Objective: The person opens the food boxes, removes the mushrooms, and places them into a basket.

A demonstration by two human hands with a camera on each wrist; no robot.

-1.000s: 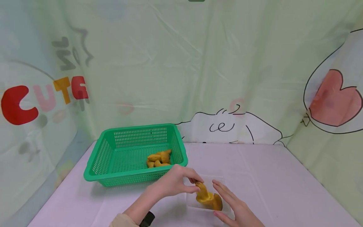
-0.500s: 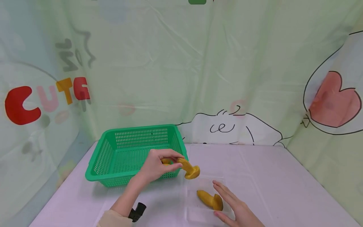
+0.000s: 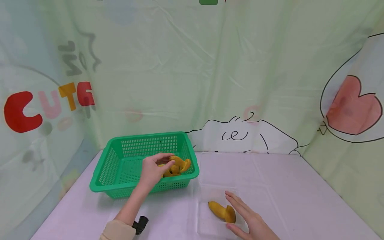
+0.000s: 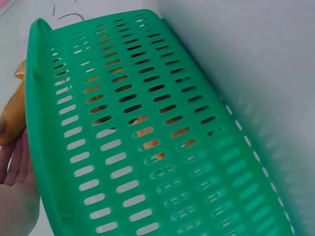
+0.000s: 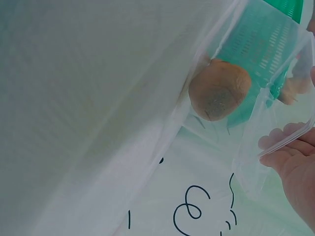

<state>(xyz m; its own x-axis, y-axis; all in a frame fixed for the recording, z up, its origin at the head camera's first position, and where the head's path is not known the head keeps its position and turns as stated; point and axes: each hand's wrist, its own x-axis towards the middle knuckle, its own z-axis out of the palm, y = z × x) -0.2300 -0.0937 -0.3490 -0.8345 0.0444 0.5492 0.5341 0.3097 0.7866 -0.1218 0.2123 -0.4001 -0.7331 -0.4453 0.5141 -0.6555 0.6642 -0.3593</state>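
Holding a yellow piece (image 3: 181,163) over the green basket (image 3: 120,173), centre-left of frame, our left hand (image 3: 153,168) pinches it. Our right hand (image 3: 249,220), fingers straight, rests against the clear box (image 3: 207,222) at lower centre, one yellow piece (image 3: 221,211) inside.

green basket (image 3: 120,166) blocks table's left, clear container (image 3: 220,206) centre-front — bare cloth right, curtain behind

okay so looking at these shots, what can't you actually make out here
- Left hand, head view: its own back hides the fingertips, so the grip on the yellow piece over the green basket is unclear.
- Pieces already in the basket: hand and top piece cover them; no count possible.
- Left wrist view: only slivers show through the basket wall.
- Right hand: cut by the bottom edge.
- Clear container: rim barely visible.
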